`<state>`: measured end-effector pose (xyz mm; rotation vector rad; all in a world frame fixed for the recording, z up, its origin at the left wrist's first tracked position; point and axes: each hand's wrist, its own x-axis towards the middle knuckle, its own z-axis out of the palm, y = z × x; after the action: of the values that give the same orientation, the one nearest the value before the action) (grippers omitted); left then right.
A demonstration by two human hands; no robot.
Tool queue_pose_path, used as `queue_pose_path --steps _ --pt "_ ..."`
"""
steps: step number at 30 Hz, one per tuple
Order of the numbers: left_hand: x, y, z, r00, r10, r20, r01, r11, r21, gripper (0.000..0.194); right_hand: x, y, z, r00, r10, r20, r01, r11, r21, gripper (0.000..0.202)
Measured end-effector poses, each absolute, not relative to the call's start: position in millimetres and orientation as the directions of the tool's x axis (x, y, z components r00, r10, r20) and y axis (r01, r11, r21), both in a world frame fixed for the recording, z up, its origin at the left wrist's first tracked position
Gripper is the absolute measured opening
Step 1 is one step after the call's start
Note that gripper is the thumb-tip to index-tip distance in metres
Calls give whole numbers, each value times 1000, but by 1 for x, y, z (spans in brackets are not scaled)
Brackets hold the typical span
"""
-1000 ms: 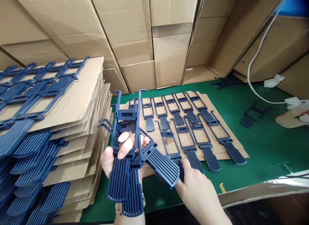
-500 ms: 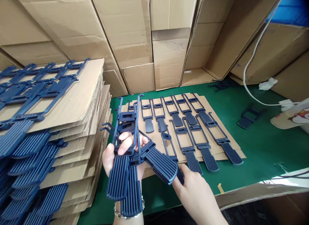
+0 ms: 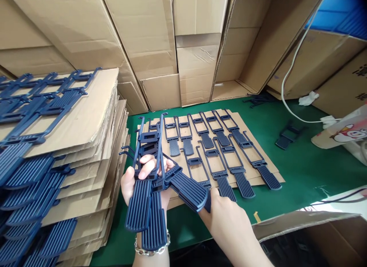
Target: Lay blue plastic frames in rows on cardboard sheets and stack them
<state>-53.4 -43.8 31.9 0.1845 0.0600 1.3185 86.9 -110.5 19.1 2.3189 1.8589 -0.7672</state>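
Note:
My left hand (image 3: 147,167) is closed round several dark blue plastic frames with ribbed paddle ends (image 3: 139,205), bunched together and fanned out at different angles. To its right, my right hand (image 3: 226,221) grips the paddle end of another dark blue plastic frame (image 3: 195,160), whose open, hooked part lies over the cardboard sheet (image 3: 172,196). The right fingertips are partly hidden behind the paddles. More such frames (image 3: 213,153) lie in two rows on the sheet, paddles toward me.
At left rises a tall stack of cardboard sheets (image 3: 106,144) layered with the same frames. Cardboard boxes (image 3: 155,49) wall the back of the green table (image 3: 301,171). A loose frame (image 3: 288,135), a white cable (image 3: 289,75) and a printed cup (image 3: 344,129) are at right.
The frame in my right hand has turned flatter and shifted up and left, in line with the front row. My left hand keeps its bunch. The whole view has shifted slightly.

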Motion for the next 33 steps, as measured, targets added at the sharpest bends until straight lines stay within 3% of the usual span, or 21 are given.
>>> queue_pose_path --steps 6,15,25,33 --pt "-56 -44 30 278 960 39 -955 272 120 27 86 -112 21 144 902 -407 949 -242 -202 27" --pt "-57 -44 26 309 944 118 -950 313 -13 24 79 -115 19 162 879 -449 942 -272 -194 22" --pt "-58 -45 27 303 949 86 -952 305 -14 25 82 -108 13 165 884 -438 947 -267 -181 26" --pt "-55 -43 26 263 963 55 -964 260 64 24 83 -94 18 176 866 -467 947 -278 -159 28"
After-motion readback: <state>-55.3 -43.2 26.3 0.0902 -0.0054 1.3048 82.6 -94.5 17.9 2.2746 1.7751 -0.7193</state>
